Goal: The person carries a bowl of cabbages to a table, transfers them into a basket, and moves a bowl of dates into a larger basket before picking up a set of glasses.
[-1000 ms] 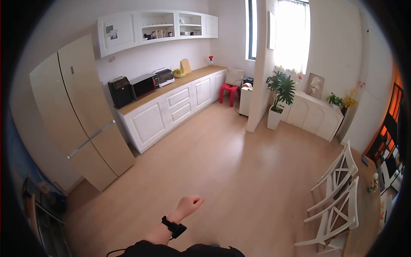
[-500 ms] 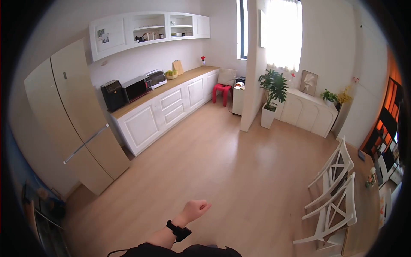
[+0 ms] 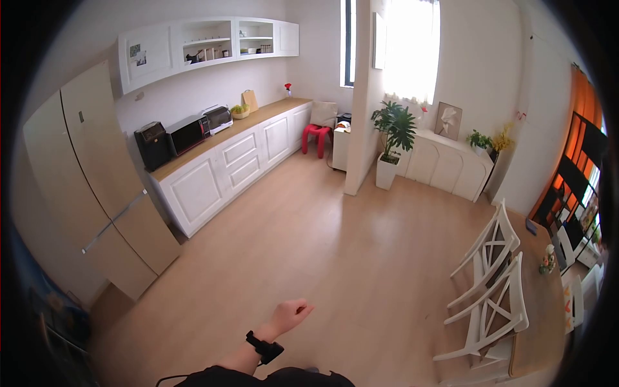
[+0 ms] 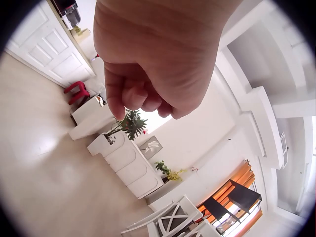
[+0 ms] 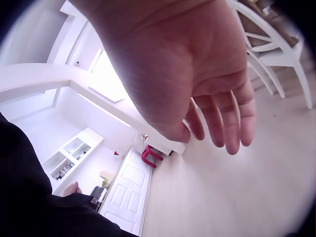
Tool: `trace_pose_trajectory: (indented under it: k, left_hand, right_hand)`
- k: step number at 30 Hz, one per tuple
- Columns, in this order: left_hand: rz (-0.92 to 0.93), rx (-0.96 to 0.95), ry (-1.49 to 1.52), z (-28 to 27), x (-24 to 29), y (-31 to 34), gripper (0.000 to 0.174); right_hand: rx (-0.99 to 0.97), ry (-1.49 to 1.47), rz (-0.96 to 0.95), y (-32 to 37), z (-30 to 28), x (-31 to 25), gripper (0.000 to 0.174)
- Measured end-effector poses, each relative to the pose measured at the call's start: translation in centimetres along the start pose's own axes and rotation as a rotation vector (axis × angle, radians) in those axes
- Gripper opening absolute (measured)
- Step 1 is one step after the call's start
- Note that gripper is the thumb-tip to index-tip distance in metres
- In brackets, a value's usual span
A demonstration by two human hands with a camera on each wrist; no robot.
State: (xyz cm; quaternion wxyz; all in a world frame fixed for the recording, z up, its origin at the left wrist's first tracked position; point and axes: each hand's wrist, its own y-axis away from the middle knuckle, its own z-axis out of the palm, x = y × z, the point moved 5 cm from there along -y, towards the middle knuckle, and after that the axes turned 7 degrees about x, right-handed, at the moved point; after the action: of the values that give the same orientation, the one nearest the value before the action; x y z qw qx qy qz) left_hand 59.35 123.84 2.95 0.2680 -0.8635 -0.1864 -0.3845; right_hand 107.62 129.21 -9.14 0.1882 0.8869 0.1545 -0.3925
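Note:
My left hand is held out in front of the body above the floor, with a black strap and small device round its wrist. In the left wrist view, the fingers are curled in toward the palm and nothing shows in them. My right hand appears only in its own wrist view. Its fingers hang loosely extended, holding nothing, with bare floor behind them. Neither hand touches an object.
White chairs stand at a wooden table on the right. A tall fridge and white base cabinets line the left. Farther off are a red stool, a partition wall and a potted plant.
In the head view, the room's furniture has shifted left as the view turns to the right. My left hand keeps nearly the same place in front of the body, its fingers still curled.

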Motion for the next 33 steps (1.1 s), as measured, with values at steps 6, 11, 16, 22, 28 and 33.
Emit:
trace_pose_trajectory:
  k: [6, 11, 16, 22, 28, 33]
  left_hand:
    - [-0.057, -0.069, -0.067, -0.3, -3.3, 0.0, 0.026]
    - [-0.156, -0.035, -0.076, -2.2, -6.9, -1.3, 0.016]
    - [-0.230, 0.066, -0.061, -4.3, -12.9, -4.1, 0.012]
    - [-0.321, 0.092, -0.121, -10.2, -21.4, -11.4, 0.015]
    - [-0.428, 0.083, -0.146, -16.0, -28.9, -20.0, 0.017]
    - [-0.586, 0.124, -0.039, -17.2, -34.9, -27.8, 0.018]
  right_hand:
    - [-0.034, -0.019, -0.044, -4.6, 0.5, 0.3, 0.030]
    - [-0.116, -0.040, -0.029, -8.6, 1.5, -3.9, 0.029]
    - [-0.221, -0.152, -0.064, -18.5, 6.5, -5.2, 0.029]
    - [-0.308, -0.006, -0.277, -35.7, 12.2, -21.3, 0.027]
    - [-0.390, 0.103, -0.341, -45.7, 15.6, -30.4, 0.027]
    - [-0.410, 0.093, -0.285, -55.0, 19.9, -33.7, 0.028]
